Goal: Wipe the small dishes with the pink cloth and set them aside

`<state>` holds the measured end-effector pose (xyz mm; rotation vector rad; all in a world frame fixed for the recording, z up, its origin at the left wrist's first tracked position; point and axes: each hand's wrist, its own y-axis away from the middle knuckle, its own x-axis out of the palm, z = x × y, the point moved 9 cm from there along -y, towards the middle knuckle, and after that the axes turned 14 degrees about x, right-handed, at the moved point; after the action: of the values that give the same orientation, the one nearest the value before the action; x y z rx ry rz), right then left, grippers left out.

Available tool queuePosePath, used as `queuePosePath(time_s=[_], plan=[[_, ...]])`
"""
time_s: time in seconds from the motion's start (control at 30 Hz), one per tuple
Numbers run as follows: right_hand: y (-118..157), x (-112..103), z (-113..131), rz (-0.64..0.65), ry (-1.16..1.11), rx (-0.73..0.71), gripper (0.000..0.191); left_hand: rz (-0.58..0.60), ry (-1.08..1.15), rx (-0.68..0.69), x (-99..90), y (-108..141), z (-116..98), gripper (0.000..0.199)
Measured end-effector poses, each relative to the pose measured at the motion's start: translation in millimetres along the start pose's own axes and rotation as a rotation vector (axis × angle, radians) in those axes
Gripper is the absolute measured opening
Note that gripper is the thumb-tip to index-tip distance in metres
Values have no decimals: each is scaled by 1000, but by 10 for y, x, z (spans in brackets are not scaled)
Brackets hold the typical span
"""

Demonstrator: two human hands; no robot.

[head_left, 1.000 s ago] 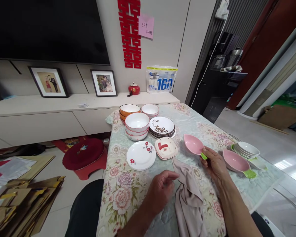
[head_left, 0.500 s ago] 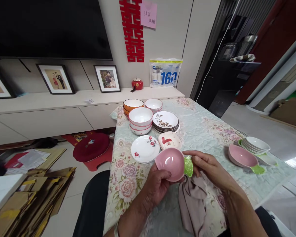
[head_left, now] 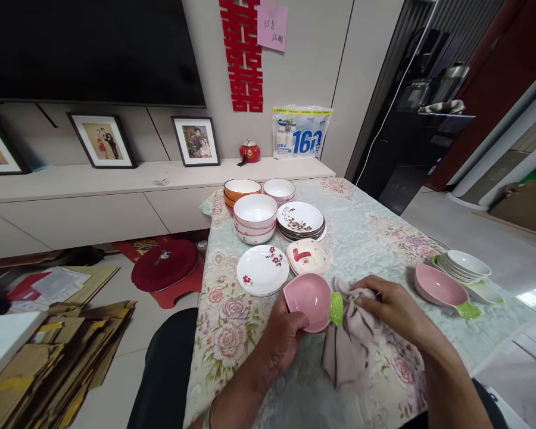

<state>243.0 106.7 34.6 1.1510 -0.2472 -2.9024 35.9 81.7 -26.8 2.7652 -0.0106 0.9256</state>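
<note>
My left hand (head_left: 288,330) grips a pink bowl (head_left: 311,301) by its near left edge, thumb on the inside. A green leaf-shaped handle (head_left: 336,308) points right from the bowl. Beside it, my right hand (head_left: 386,307) is closed on a greyish-pink cloth (head_left: 351,345), which hangs down onto the table. Just beyond the bowl lie a small patterned dish (head_left: 319,261) and white plates with red flowers (head_left: 261,271). At the right, another pink bowl (head_left: 440,285) with a green leaf handle rests by a stack of white bowls (head_left: 467,264).
Farther back on the floral tablecloth (head_left: 357,232) stand white bowls (head_left: 254,211), orange bowls (head_left: 241,189) and brown-flowered plates (head_left: 300,215). A red stool (head_left: 165,265) and flattened cardboard (head_left: 71,357) are on the floor to the left. Behind runs a low white cabinet (head_left: 84,205).
My right hand has moved from the bowl's leaf handle to the right and now lifts the cloth in its grip. The bowl has shifted slightly right and down in my left hand.
</note>
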Motion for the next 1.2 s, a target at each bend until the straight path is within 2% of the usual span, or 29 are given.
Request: queuePosePath(time_s=[0.1, 0.17, 0.27, 0.33, 0.43, 0.53, 0.63, 0.77, 0.83, 0.9, 0.97, 1.07, 1.13, 1.2], plan=[[108, -337, -6, -255, -92, 37, 25, 42, -52, 43, 4, -9, 4, 68], [219, -412, 135, -363, -193, -34, 26, 101, -51, 66, 44, -5, 4, 69], [359, -289, 476, -461, -244, -239, 15, 188, -10, 81, 132, 11, -4, 70], [401, -49, 706, -464, -129, -378, 10, 226, 19, 91, 188, 20, -22, 71], [364, 350, 840, -422, 65, -425, 8, 263, 34, 86, 254, 29, -23, 74], [308, 623, 824, -373, 200, -355, 10, 269, 9, 105, 268, 28, -39, 77], [299, 725, 854, -272, 150, -347, 17, 269, -5, 154, 254, 25, -94, 74], [321, 789, 995, 40, 25, -429, 33, 273, 30, 132, 227, 28, -95, 70], [356, 800, 1042, 163, 45, -458, 30, 308, 58, 109, 249, 35, -79, 70], [408, 804, 1068, 216, 118, -488, 24, 336, 79, 116, 273, 36, -86, 72], [429, 799, 1056, 164, 255, -486, 20, 341, 91, 143, 290, 34, -114, 73], [368, 741, 971, -71, 477, -378, 17, 333, 87, 112, 315, 48, -102, 73], [334, 688, 933, -231, 504, -324, 17, 333, 88, 61, 325, 64, -66, 74], [332, 658, 939, -334, 414, -344, 17, 341, 103, 25, 327, 77, -37, 72]])
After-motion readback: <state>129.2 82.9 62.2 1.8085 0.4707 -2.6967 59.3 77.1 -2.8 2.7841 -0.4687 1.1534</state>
